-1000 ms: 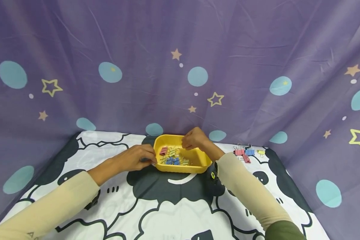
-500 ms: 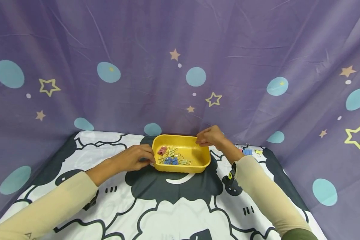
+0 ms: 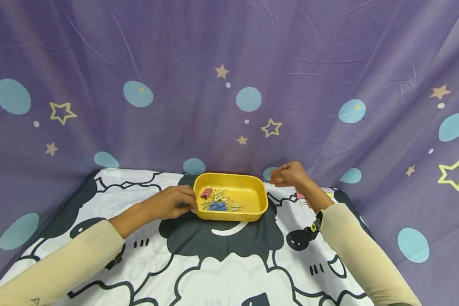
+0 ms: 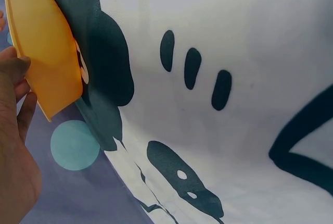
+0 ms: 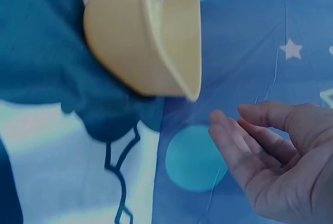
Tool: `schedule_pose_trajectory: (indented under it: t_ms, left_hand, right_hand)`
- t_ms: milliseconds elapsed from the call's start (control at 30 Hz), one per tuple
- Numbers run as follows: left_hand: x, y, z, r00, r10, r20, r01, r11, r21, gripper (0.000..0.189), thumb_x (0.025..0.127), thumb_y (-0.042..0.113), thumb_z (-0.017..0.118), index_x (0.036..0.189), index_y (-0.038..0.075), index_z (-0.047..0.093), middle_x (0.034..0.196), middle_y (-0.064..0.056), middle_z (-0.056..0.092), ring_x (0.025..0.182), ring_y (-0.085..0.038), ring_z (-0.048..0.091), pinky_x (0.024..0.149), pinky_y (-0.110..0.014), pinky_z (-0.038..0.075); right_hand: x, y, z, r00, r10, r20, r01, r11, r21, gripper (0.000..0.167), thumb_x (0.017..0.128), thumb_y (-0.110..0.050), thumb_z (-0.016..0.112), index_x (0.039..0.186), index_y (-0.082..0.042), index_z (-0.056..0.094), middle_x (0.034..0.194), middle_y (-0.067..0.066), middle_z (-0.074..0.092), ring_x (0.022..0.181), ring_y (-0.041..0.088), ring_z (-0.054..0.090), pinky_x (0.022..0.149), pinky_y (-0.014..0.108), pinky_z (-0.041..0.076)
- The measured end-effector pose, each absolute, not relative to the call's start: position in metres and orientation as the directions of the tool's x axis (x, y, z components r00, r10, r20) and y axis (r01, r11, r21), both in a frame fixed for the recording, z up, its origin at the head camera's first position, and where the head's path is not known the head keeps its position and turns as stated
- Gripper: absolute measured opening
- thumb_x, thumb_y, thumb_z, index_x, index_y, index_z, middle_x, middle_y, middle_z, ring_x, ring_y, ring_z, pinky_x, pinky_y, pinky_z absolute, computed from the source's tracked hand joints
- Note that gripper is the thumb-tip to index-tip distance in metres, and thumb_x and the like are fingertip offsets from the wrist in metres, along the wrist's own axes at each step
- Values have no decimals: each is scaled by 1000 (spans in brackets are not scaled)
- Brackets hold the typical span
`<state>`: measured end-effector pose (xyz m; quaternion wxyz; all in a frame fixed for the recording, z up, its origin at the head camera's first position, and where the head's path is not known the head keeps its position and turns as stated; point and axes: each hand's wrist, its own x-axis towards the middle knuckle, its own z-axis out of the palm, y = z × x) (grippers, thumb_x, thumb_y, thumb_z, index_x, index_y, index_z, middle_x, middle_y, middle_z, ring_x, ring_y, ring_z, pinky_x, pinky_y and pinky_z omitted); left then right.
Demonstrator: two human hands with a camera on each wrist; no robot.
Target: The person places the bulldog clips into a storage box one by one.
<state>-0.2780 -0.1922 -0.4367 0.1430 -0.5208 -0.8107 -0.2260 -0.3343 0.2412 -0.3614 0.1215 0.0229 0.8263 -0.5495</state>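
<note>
Left hand (image 3: 172, 202) gripping the yellow tray (image 3: 252, 197) by its left rim, mid-frame, I hold my right hand (image 3: 290, 174) loosely open to its right; binder clips (image 3: 222, 206) lie in the tray's lower left.

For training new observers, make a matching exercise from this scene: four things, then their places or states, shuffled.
1. Yellow rectangular plastic tray
2. Blue metal binder clips
3. Left hand
4. Right hand

A. Gripping the tray's left end
B. On black-and-white printed cloth
C. Apart from the tray, holding nothing
D. Inside the tray

Pairs: 1-B, 2-D, 3-A, 4-C
</note>
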Motion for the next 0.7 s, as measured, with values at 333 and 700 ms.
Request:
schedule_pose_trajectory:
  t_ms: [333,700]
  left_hand:
    - [-277,-191,-436,-425,785,451,905,359,227,26,87,-6,89,101,16,88,104,5,80,101,-13,71,89,-36,64]
    - [-277,-193,-436,-424,783,456,905,356,232,26,87,-6,90,101,16,88,104,5,81,102,-13,71,89,-36,65]
  right_hand:
    - [-328,282,-368,-976,-63,-208,161,433,-887,43,109,-1,63,147,20,61,121,28,81,84,8,84,84,31,70]
    - [-323,316,-376,-990,-42,-132,87,550,-831,41,96,4,81,131,22,70,100,18,87,77,6,78,80,30,70]
